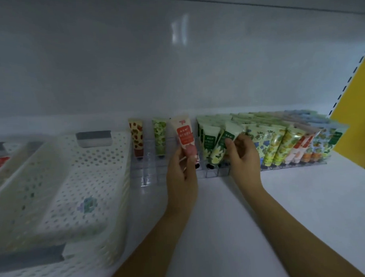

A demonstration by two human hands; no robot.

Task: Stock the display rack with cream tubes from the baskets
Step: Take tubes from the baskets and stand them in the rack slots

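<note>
The left hand (181,169) has fingers clamped on a pink tube (184,134) (cap down). The right hand (243,157) pinches a green-label tube (223,143) in the rack (145,172).

A single wide-angle camera is riding on the person's head, facing forward and tilting somewhat down into a shelf bay. It is sitting near the work: both forearms are entering from the bottom edge, with the left hand (181,169) and right hand (243,157) landing just below mid-frame. The white shelf (303,196) is filling the lower half and the pale back panel (175,66) the upper. The lens is bowing and blurring the basket (92,183) at the left edge.
</note>
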